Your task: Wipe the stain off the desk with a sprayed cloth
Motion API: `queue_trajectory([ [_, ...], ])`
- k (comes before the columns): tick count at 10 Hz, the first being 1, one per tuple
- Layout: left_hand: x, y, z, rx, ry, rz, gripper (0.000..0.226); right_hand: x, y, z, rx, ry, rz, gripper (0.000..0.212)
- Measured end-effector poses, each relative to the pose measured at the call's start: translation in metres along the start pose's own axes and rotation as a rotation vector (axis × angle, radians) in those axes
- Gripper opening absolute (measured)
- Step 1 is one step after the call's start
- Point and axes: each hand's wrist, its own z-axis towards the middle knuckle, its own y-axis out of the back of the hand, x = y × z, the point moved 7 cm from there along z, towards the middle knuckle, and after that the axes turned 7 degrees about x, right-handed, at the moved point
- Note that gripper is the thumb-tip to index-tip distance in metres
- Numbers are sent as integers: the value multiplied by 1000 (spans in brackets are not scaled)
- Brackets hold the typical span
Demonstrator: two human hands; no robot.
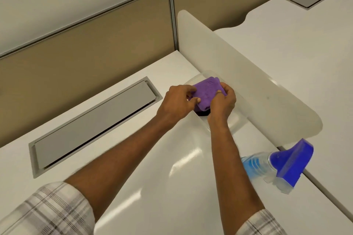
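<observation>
While both hands grip it, left hand (176,102), right hand (222,101), folded purple cloth (205,93)

No legible text, label, brand, number or sign is showing anywhere in the head view. The spray bottle (282,166) is presenting only its blue trigger head and clear body, with no readable label facing the camera. The purple cloth (206,92) is showing a faint embossed pattern, too blurred to be read as lettering. The desk (172,177), the grey cable hatch (91,126) and the divider panel (238,82) are carrying no markings.
</observation>
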Motion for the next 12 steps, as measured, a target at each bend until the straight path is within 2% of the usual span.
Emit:
queue_trajectory([
  [3,-4,-14,21,56,-116,327,41,-2,-12,8,103,46,-203,36],
  [5,-2,-29,26,115,-115,386,39,7,-3,6,51,110,-318,52],
  [7,-2,-36,14,57,-80,338,41,7,-5,-15,17,229,-641,51],
  [8,-5,-41,10,36,-58,332,40,6,-1,-10,93,200,-644,52],
  [10,-4,-44,11,-2,-13,274,32,21,-5,-6,131,223,-688,53],
  [12,-8,-37,2,43,-84,201,37,31,3,-48,205,275,-606,54],
])
